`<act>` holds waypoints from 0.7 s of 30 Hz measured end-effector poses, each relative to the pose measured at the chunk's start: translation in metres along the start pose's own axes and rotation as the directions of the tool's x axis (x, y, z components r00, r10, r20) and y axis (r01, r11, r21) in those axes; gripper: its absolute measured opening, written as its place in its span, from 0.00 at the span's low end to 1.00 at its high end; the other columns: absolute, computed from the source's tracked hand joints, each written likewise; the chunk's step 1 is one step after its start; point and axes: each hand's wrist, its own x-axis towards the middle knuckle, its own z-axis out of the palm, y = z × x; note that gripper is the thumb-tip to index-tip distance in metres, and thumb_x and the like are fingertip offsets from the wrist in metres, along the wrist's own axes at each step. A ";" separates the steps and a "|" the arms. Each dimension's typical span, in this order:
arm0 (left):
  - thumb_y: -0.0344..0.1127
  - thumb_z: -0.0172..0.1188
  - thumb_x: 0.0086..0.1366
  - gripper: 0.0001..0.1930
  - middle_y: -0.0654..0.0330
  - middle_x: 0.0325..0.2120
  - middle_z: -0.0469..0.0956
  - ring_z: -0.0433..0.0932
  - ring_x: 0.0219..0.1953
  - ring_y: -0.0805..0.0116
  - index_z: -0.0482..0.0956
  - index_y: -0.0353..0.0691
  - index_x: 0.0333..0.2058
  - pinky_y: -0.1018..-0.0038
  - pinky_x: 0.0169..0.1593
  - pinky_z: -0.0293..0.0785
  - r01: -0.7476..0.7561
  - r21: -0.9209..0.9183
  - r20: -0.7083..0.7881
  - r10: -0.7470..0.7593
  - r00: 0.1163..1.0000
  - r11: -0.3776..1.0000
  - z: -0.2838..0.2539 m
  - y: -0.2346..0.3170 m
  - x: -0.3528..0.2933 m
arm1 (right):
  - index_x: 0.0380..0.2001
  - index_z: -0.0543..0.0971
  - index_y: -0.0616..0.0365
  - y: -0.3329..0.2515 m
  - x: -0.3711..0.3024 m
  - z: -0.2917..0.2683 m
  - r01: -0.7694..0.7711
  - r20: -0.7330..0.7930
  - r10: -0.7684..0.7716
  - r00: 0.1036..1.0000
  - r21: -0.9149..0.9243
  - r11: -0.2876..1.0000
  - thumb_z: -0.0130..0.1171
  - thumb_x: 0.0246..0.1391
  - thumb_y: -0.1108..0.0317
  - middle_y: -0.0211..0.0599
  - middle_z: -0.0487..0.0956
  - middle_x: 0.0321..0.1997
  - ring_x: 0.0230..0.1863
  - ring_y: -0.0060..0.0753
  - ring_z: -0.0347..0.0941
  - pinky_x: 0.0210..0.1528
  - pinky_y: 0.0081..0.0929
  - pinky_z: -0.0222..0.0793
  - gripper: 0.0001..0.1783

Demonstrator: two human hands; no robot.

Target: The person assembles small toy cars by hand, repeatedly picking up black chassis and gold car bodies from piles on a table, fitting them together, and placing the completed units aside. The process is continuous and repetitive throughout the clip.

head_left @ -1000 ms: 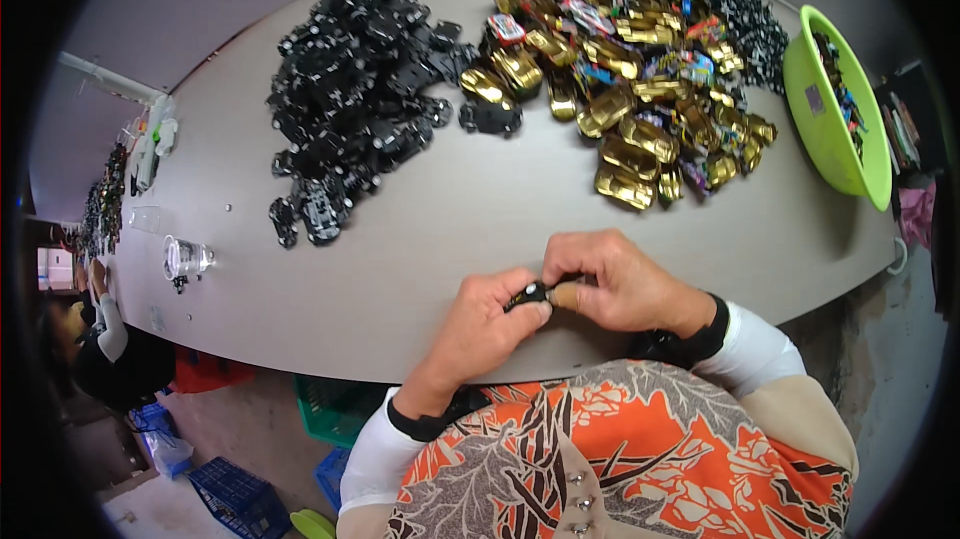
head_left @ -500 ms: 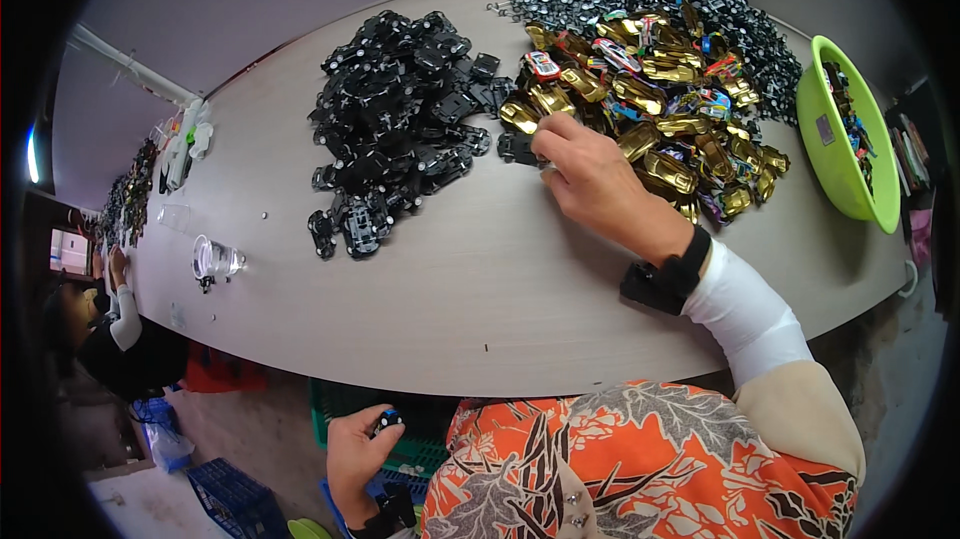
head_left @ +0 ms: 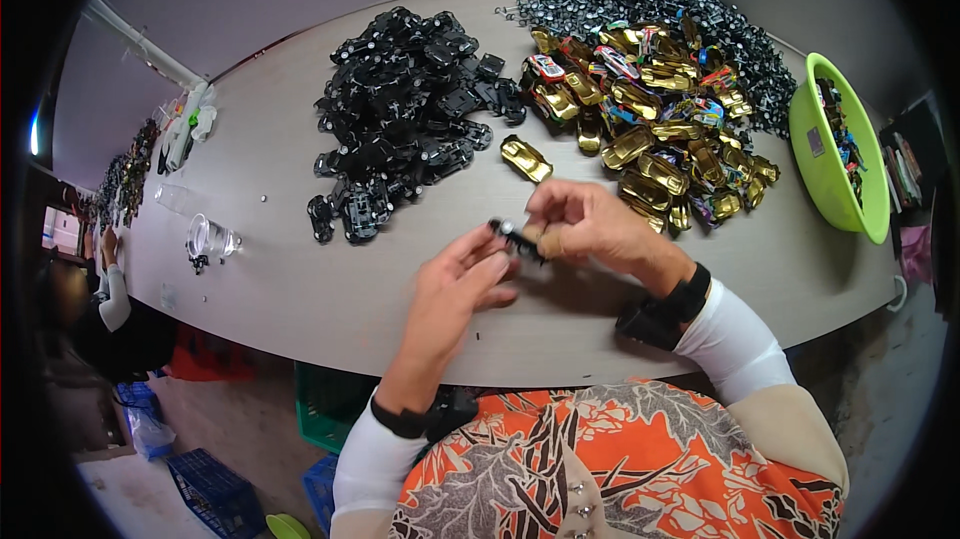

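A black toy car chassis (head_left: pixel 518 241) is pinched between the thumb and fingers of my right hand (head_left: pixel 600 229), just above the table. My left hand (head_left: pixel 455 289) is beside the chassis, fingers stretched out and apart, fingertips at its left end; whether they touch it is blurred. A single gold toy car body (head_left: pixel 527 159) lies just beyond my hands. Behind it to the left rises a heap of black chassis (head_left: pixel 400 104). On the right spreads a pile of gold and coloured car bodies (head_left: pixel 660 154).
Small wheel-and-axle parts (head_left: pixel 640 7) line the table's back edge. At the right stands a green basin (head_left: pixel 812 154) holding car parts. A clear cup (head_left: pixel 205 237) lies on the left. Crates (head_left: pixel 325 404) sit below the front edge; another person (head_left: pixel 120 314) works at far left.
My left hand has come up from beside the crate, where it held a small toy car no longer seen. My right hand has drawn the chassis nearer; one gold body now lies apart.
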 end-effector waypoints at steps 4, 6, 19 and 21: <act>0.30 0.57 0.60 0.14 0.54 0.34 0.78 0.79 0.32 0.71 0.73 0.30 0.43 0.76 0.35 0.78 0.001 -0.082 0.048 0.003 0.999 0.997 0.002 -0.013 0.021 | 0.26 0.74 0.61 0.007 0.004 0.007 0.209 -0.048 -0.253 0.966 -0.426 0.880 0.60 0.42 0.74 0.29 0.73 0.23 0.23 0.20 0.69 0.22 0.21 0.63 0.06; 0.30 0.57 0.60 0.13 0.54 0.32 0.79 0.79 0.30 0.69 0.73 0.29 0.42 0.75 0.33 0.79 0.016 -0.105 -0.011 -0.017 1.000 0.994 0.003 -0.010 0.023 | 0.25 0.75 0.63 0.001 0.009 0.005 0.304 -0.151 -0.542 0.827 -0.692 0.655 0.58 0.41 0.74 0.39 0.74 0.22 0.25 0.29 0.71 0.29 0.27 0.67 0.05; 0.27 0.56 0.59 0.20 0.51 0.39 0.75 0.78 0.35 0.68 0.65 0.27 0.49 0.74 0.35 0.79 -0.023 -0.283 0.026 0.032 0.999 0.959 -0.009 -0.014 0.036 | 0.30 0.73 0.60 -0.013 0.026 0.006 0.218 0.031 -0.553 0.832 -0.936 0.275 0.54 0.38 0.75 0.46 0.73 0.27 0.30 0.52 0.72 0.31 0.41 0.68 0.10; 0.26 0.57 0.58 0.20 0.53 0.37 0.76 0.78 0.33 0.71 0.66 0.27 0.49 0.76 0.34 0.79 -0.022 -0.266 0.032 0.032 0.999 0.964 -0.006 -0.013 0.036 | 0.31 0.73 0.60 -0.013 0.010 0.015 0.306 0.092 -0.527 0.845 -0.891 0.335 0.55 0.38 0.75 0.45 0.73 0.27 0.31 0.51 0.72 0.32 0.41 0.68 0.11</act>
